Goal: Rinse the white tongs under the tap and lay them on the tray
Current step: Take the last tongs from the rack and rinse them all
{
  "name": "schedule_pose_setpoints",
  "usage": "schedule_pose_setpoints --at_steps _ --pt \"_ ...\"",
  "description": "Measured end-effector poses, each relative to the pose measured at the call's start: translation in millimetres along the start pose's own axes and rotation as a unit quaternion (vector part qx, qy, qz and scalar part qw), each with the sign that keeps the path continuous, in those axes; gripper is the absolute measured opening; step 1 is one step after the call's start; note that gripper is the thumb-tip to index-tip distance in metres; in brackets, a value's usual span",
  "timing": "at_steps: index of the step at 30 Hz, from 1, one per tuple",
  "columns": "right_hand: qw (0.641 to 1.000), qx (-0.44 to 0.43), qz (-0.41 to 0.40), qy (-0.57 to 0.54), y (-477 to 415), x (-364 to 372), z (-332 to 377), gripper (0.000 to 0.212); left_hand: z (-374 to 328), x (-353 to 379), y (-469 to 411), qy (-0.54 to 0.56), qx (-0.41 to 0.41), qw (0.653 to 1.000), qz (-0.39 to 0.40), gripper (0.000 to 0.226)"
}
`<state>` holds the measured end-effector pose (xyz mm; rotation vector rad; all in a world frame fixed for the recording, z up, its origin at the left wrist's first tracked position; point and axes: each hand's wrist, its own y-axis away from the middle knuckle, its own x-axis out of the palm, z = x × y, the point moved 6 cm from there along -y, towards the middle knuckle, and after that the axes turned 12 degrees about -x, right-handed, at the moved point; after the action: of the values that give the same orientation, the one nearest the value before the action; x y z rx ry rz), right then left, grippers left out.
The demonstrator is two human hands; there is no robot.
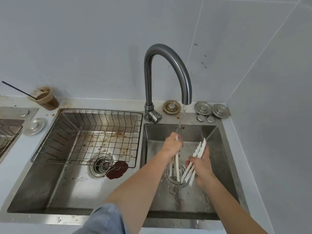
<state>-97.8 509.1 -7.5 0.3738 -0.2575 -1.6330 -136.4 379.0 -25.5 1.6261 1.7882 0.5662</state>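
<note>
tongs [177,163] in right basin [221,168], basket [94,137] in left basin [42,184]

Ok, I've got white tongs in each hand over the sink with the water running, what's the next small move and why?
Probably slide the right hand leftward so the right tongs meet the stream. The water lands on the left hand and the left tongs; the right tongs sit beside it.
</note>
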Motion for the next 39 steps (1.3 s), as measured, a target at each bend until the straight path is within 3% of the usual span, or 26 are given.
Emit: schedule_pose_setpoints --at_steps 3,5,7,10,14,20,26,30,34,36,39 --pt "0.992 0.084 -0.028 -0.094 -3 -3 -13 0.062 -9 7 -6 -0.152 -0.023 0.988 -0.005 0.051" --pt "0.978 0.150 -0.032 -0.139 -4 1 -26 0.052 -17 15 -11 -0.264 -0.025 0.964 0.000 0.051" --pt "0.961 0.202 -0.037 -0.186 -3 8 -36 0.046 -24 11 -18 -0.302 -0.043 0.952 -0.028 0.052" --pt "0.948 0.227 -0.066 -0.215 -8 13 -40 0.046 -26 5 -27 -0.261 -0.090 0.961 -0.021 0.055" --pt "0.944 0.226 -0.075 -0.228 -18 21 -39 0.044 -19 -6 -39 -0.076 -0.150 0.986 -0.008 0.051" --pt "0.956 0.216 -0.038 -0.192 -35 24 -40 0.024 -16 -13 -29 0.152 -0.134 0.979 0.034 0.070" --pt "0.971 0.208 -0.002 -0.122 -41 19 -49 0.029 16 -1 -11 0.096 -0.110 0.986 0.086 0.062" --pt "0.975 0.189 0.024 -0.115 -40 20 -51 0.040 19 5 -19 -0.001 -0.099 0.995 0.017 0.060" --pt "0.970 0.204 0.050 -0.122 -39 20 -48 0.040 13 12 -26 -0.098 -0.139 0.985 -0.022 0.079" --pt "0.971 0.210 0.062 -0.099 -43 19 -45 0.040 11 11 -28 -0.087 -0.135 0.987 -0.025 0.075" --pt "0.978 0.185 0.099 -0.013 -50 25 -33 0.051 24 -4 -26 0.028 -0.129 0.990 -0.043 0.057"
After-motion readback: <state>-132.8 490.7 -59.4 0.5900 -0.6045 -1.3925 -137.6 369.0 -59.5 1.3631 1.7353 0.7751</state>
